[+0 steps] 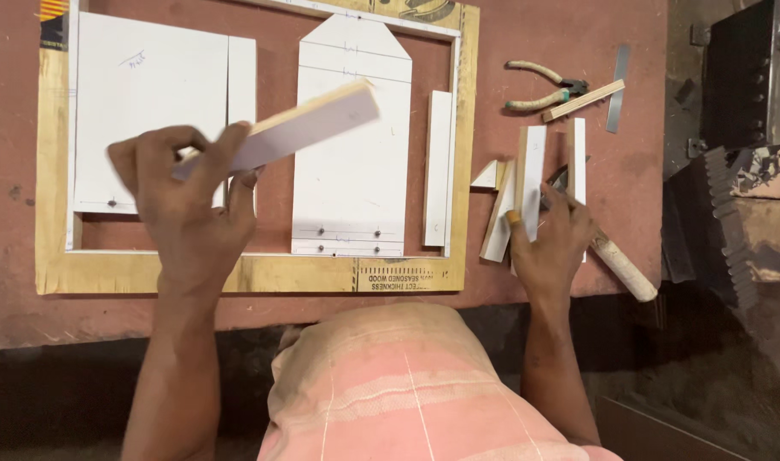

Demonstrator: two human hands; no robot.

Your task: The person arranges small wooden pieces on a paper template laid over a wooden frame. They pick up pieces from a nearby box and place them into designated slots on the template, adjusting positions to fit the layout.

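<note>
My left hand [188,201] grips one end of a long white-faced wooden strip [300,125], held tilted in the air above a plywood frame [236,275]. Inside the frame lie a large white panel [147,115], a white panel with a pointed top [353,145] and a narrow white strip [439,166]. My right hand [554,242] rests on a cluster of white-faced offcut strips [531,175] on the reddish floor to the right of the frame, fingers pinching one of them. A wooden tool handle [625,266] lies just beside that hand.
Pliers [544,85], a thin wooden stick [583,101] and a metal blade [617,88] lie at the upper right. Dark corrugated blocks and a metal part [731,128] stand along the right edge. My knee in pink cloth [390,384] fills the bottom middle.
</note>
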